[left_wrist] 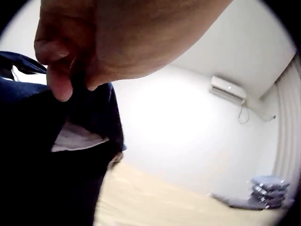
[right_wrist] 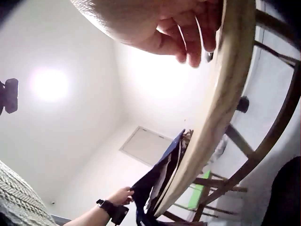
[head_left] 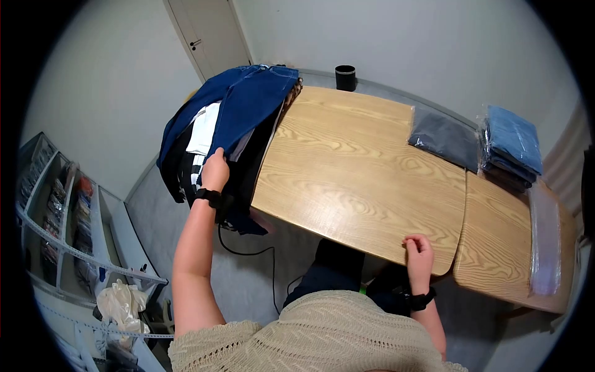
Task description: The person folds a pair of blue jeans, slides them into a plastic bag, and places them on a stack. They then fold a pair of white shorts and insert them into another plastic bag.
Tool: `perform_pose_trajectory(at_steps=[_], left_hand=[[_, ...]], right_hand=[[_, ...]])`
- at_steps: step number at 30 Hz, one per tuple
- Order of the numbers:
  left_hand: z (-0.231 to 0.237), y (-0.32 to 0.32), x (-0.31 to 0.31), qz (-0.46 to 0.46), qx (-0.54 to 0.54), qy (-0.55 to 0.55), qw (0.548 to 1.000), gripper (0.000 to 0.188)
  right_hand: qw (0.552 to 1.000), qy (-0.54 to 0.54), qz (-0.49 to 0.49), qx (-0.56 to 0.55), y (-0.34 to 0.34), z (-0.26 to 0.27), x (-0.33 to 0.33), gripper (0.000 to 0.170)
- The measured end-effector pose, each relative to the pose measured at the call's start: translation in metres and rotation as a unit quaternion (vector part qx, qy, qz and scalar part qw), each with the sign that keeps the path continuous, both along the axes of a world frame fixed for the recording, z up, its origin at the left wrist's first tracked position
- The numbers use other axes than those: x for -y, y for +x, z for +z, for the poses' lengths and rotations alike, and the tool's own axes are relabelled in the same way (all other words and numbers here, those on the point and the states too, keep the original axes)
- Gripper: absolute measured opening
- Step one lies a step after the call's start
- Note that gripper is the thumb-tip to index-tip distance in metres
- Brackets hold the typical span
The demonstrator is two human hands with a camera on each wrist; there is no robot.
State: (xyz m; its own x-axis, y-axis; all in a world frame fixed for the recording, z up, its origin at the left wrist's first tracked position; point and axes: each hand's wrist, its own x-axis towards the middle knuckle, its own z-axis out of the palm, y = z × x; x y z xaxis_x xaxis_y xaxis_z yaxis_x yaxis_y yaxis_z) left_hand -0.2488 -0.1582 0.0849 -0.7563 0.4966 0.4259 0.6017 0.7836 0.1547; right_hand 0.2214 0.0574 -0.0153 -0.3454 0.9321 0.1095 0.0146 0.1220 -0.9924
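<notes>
Blue jeans (head_left: 248, 99) lie on top of a pile of garments at the table's left end, waistband at the far side. My left hand (head_left: 215, 170) pinches the near part of the jeans; in the left wrist view the left hand (left_wrist: 94, 47) has thumb and finger closed on dark blue cloth (left_wrist: 94, 103). My right hand (head_left: 420, 260) rests at the table's near edge with fingers loosely bent, holding nothing. The right wrist view shows that hand (right_wrist: 174, 33) beside the table edge (right_wrist: 221, 94).
Packed dark garment (head_left: 443, 136) and a stack of bagged blue clothes (head_left: 513, 139) lie at the table's right. Clear plastic bags (head_left: 545, 242) are near the right edge. A black bin (head_left: 345, 78) stands behind the table; shelves (head_left: 68, 217) are at left, a cable (head_left: 274, 273) below.
</notes>
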Motion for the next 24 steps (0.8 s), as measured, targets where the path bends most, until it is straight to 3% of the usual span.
perform_pose_trajectory(at_steps=[2,4,7,10,12,14,15,16,18,19,20,22,24], left_hand=[[0.017,0.017,-0.014,-0.075,0.060,0.087,0.992,0.014],[0.044,0.062,-0.037,-0.124,0.209,0.182,0.953,0.015],[0.051,0.103,-0.067,-0.199,0.264,0.234,0.914,0.018],[0.060,0.160,-0.090,-0.284,0.339,0.221,0.869,0.016],[0.054,0.195,-0.103,-0.344,0.379,0.210,0.833,0.014],[0.061,0.234,-0.111,-0.398,0.405,0.191,0.801,0.009],[0.067,0.254,-0.112,-0.430,0.441,0.172,0.769,0.007],[0.067,0.273,-0.112,-0.461,0.476,0.174,0.729,0.007],[0.072,0.300,-0.107,-0.552,0.470,0.121,0.678,0.013],[0.075,0.303,-0.104,-0.576,0.459,0.098,0.669,0.019],[0.075,0.305,-0.103,-0.600,0.448,0.075,0.659,0.025],[0.072,0.293,-0.100,-0.584,0.519,0.104,0.616,0.033],[0.075,0.260,-0.098,-0.519,0.556,0.127,0.637,0.031]], right_hand=[[0.991,0.045,0.110,0.062,-0.014,0.004,0.006,0.009],[0.979,-0.011,0.201,0.035,-0.033,0.002,0.015,0.010],[0.955,0.040,0.286,0.065,-0.056,0.026,0.037,0.019],[0.929,0.117,0.345,0.070,-0.070,0.020,0.047,0.045],[0.928,0.094,0.344,0.111,-0.073,0.032,0.056,0.082],[0.951,0.133,0.270,0.071,-0.078,0.037,0.061,0.088],[0.953,0.162,0.253,0.028,-0.081,0.041,0.059,0.084],[0.962,0.061,0.239,0.118,-0.076,0.045,0.058,0.067],[0.910,0.366,0.129,0.146,-0.082,0.005,0.041,0.040],[0.975,0.194,0.099,-0.039,-0.069,0.015,0.044,0.023],[0.979,0.025,0.117,-0.166,-0.067,-0.007,0.034,0.022],[0.994,0.013,0.060,-0.087,-0.044,0.011,0.014,0.025],[0.975,-0.122,-0.015,-0.184,-0.037,0.004,-0.004,0.028]])
